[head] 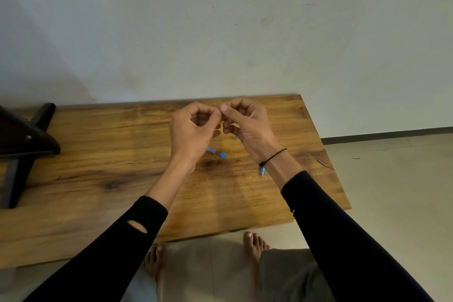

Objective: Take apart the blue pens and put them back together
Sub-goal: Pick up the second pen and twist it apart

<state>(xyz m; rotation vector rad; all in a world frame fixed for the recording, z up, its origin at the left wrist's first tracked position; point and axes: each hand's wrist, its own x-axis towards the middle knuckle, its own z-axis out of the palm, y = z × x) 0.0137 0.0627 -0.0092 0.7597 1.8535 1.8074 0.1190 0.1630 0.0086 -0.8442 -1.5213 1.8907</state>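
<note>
Head view, near to far. Bare feet (255, 244) on pale floor. Wood-grain brown tabletop (98, 154). Small blue tapered pen tip (262, 171) beside right wrist; square blue pen plug (222, 155) and pale blue cap piece (211, 149) under left wrist, likely parked for reassembly. Left hand (191, 127) and right hand (245, 120) pinched together, fingertips touching; item gripped too hidden to tell.
</note>
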